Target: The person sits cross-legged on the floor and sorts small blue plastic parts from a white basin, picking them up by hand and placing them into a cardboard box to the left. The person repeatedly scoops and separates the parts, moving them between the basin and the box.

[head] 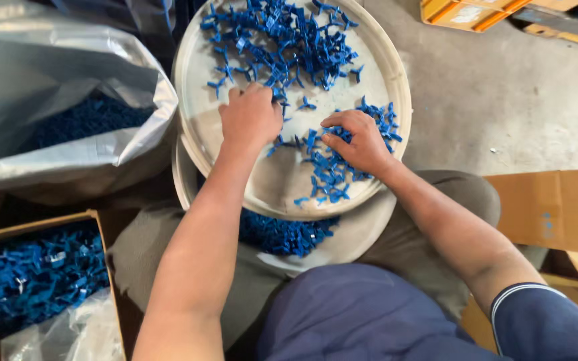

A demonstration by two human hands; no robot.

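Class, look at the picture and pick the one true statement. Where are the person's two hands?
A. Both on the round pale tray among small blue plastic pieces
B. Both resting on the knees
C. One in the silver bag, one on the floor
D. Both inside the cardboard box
A: the left hand and right hand both lie on the round pale tray, among the blue plastic pieces.

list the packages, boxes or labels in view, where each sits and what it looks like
silver plastic bag: top left, open, blue parts inside
cardboard box: bottom left, brown, clear liner, blue parts
orange crate: top right, pale label
flat cardboard: right, brown
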